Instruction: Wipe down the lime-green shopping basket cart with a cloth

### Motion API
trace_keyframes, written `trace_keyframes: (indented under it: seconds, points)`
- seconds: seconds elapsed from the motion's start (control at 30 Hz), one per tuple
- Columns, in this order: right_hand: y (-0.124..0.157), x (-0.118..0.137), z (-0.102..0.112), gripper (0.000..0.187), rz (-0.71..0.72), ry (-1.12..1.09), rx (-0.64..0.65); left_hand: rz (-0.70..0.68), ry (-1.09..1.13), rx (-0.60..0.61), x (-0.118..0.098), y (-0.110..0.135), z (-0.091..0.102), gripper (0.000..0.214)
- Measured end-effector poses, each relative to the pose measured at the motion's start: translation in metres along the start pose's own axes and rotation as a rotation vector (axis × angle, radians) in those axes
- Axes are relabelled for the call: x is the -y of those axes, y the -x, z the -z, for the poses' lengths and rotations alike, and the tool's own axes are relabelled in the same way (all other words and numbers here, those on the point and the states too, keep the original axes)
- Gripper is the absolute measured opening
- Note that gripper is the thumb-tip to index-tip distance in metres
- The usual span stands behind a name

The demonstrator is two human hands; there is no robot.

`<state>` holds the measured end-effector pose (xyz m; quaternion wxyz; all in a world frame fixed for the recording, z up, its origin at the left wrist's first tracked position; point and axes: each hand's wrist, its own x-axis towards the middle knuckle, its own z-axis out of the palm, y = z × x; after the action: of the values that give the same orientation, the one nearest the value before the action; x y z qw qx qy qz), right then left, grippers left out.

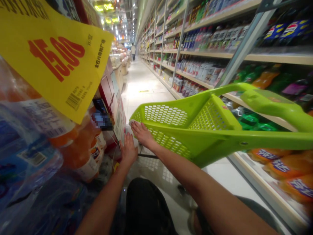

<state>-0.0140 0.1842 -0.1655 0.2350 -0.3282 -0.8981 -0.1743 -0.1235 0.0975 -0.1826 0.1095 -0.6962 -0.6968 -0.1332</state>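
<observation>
Low down in a shop aisle, person crouched, both arms out front. R hand (143, 133) lies palm-down on a small white object (133, 123) just at the front corner of the lime-green perforated plastic basket w/ long handle (171, 141); can't tell what the white thing is. Its grip is spread flat, fingers on top, not closed round anything. L hand (128, 150) is just beside it, nearer the red display base w/ white label panel (120, 121), fingers straight and together, grip open, holding nothing that I can see. Shrink-wrapped orange drink bottles (81, 148) sit close on the left under a yellow price sign w/ red digits (56, 62).

Looks like the reach-and-touch stage, nothing lifted. A pick-up from here would need fingers curled under the white object, clear of the basket rim.
</observation>
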Motion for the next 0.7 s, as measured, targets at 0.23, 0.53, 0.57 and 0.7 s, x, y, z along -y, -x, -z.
trace_keyframes:
  seconds: [0.23, 0.53, 0.57, 0.7]
  points:
    - [0.036, 0.011, -0.038, 0.034, 0.054, -0.032, 0.147, -0.006, -0.006, 0.041, 0.005, 0.008, -0.006, 0.063]
    - [0.026, -0.008, 0.016, 0.042, -0.071, -0.005, -0.043, -0.002, 0.009, 0.015, -0.006, 0.002, 0.013, 0.064]
    - [0.024, -0.011, 0.021, 0.042, -0.080, 0.001, -0.047, -0.008, 0.011, 0.011, -0.009, 0.001, 0.017, 0.064]
    - [0.043, -0.012, 0.016, 0.040, -0.042, 0.012, 0.012, -0.045, 0.019, 0.001, -0.023, 0.003, 0.026, 0.064]
